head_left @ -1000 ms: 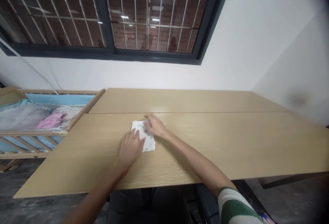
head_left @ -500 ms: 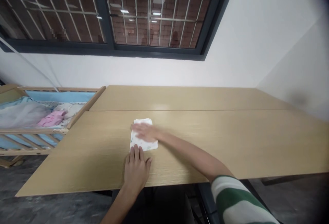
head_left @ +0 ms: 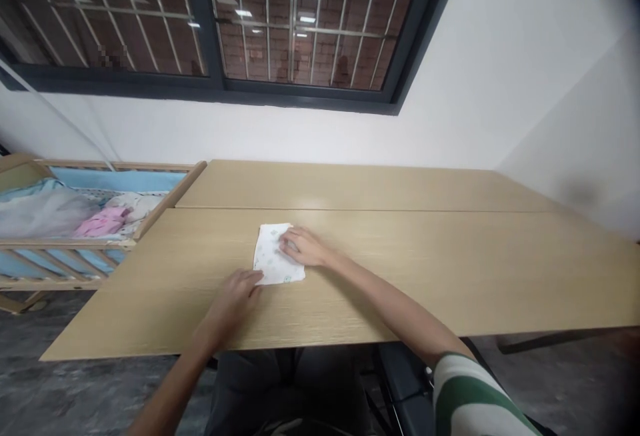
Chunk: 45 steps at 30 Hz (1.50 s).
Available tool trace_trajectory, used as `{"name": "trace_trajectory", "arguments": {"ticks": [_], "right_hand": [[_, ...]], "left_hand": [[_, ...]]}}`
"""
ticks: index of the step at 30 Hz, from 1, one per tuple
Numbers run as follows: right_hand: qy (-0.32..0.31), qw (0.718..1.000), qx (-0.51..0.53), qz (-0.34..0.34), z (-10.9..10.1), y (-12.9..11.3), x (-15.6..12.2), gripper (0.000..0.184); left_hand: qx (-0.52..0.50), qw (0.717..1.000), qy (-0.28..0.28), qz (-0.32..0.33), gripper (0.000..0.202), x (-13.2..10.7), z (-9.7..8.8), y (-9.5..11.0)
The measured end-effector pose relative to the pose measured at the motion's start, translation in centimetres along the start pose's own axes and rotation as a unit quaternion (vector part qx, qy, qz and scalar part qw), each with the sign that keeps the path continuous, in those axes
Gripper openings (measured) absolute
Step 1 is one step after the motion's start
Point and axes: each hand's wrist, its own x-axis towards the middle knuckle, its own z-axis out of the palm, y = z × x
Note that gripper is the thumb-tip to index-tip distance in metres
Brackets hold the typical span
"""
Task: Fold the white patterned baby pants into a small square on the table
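A small folded white cloth (head_left: 275, 259) with a faint pale print and a green mark near its lower edge lies flat on the wooden table (head_left: 425, 269). My left hand (head_left: 237, 296) is at its lower left corner, fingers bent together and closed on that corner. At the upper right edge is my right hand (head_left: 306, 246), its fingers curled over the cloth and closed on the edge. Both hands stay low against the tabletop. The undersides of the fingers are hidden.
To the left stands a wooden crib (head_left: 170, 199) with blue lining, holding a pink cloth (head_left: 103, 221) and pale bedding. Behind the table are a white wall (head_left: 325, 133) and a dark-framed window (head_left: 310, 93) with metal bars. A dark chair (head_left: 405, 383) shows below the table edge.
My right hand has drawn back from across the cloth to its right edge. My left hand has shifted left and turned toward the lower left corner, its fingers now bent.
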Motion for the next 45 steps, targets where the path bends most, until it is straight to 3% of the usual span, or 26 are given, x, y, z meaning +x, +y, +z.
{"name": "trace_trajectory", "arguments": {"ticks": [3, 6, 8, 10, 13, 17, 20, 24, 27, 29, 31, 33, 36, 40, 45], "right_hand": [[-0.065, 0.997, 0.035, -0.012, -1.0, -1.2, -3.5, 0.056], [-0.096, 0.994, 0.045, -0.018, -0.8, -1.8, -6.4, 0.081], [-0.086, 0.994, 0.059, -0.012, -0.4, -1.9, -7.7, 0.072], [-0.056, 0.994, 0.093, -0.001, 0.1, -2.0, -8.2, 0.045], [-0.011, 0.985, 0.168, 0.039, 0.6, -1.7, -7.9, 0.029], [0.042, 0.965, 0.239, 0.104, 1.1, -0.8, -6.3, 0.027], [0.087, 0.951, 0.251, 0.159, 1.7, 0.1, -4.7, 0.025], [0.129, 0.926, 0.206, 0.29, 2.6, 1.3, -2.9, 0.019], [0.121, 0.901, 0.208, 0.36, 3.0, 1.6, -2.3, 0.026], [0.135, 0.898, 0.182, 0.377, 3.1, 1.3, -2.3, 0.035], [0.178, 0.919, 0.104, 0.336, 3.0, 0.6, -2.4, 0.045], [0.197, 0.954, 0.018, 0.224, 3.1, -0.2, -2.4, 0.056], [0.111, 0.991, -0.038, 0.059, 3.8, -1.0, -2.1, 0.064], [0.006, 0.997, -0.058, 0.048, 5.1, -0.9, -1.4, 0.067], [0.001, 0.997, -0.056, 0.057, 5.3, -0.3, -1.1, 0.066]], "left_hand": [[-0.042, 0.998, 0.01, 0.036, 0.032, 0.7, -0.5, -1.9], [-0.108, 0.994, -0.017, 0.0, 0.036, 1.4, -1.3, -1.2], [-0.154, 0.986, -0.049, -0.049, 0.038, 1.5, -2.2, -0.4], [-0.208, 0.971, -0.077, -0.087, 0.041, 1.6, -3.2, 0.1], [-0.297, 0.943, -0.108, -0.105, 0.043, 2.0, -4.0, -0.1], [-0.335, 0.93, -0.095, -0.115, 0.05, 3.8, -3.2, -1.0], [-0.304, 0.939, -0.048, -0.151, 0.046, 5.7, -1.7, -1.6], [-0.215, 0.953, -0.001, -0.212, 0.031, 7.7, 0.1, -2.2], [-0.165, 0.956, 0.023, -0.241, 0.023, 8.3, 1.0, -2.3], [-0.14, 0.955, 0.051, -0.257, 0.033, 8.4, 1.4, -2.1], [-0.123, 0.956, 0.099, -0.249, 0.059, 8.5, 1.9, -1.6], [-0.118, 0.966, 0.136, -0.184, 0.077, 8.7, 2.5, -0.7], [-0.113, 0.987, 0.097, -0.057, 0.078, 9.0, 3.7, 0.8], [-0.059, 0.997, 0.023, -0.05, 0.077, 9.1, 5.3, 1.6], [-0.016, 0.998, -0.005, -0.064, 0.078, 8.5, 5.3, 0.2]]}}
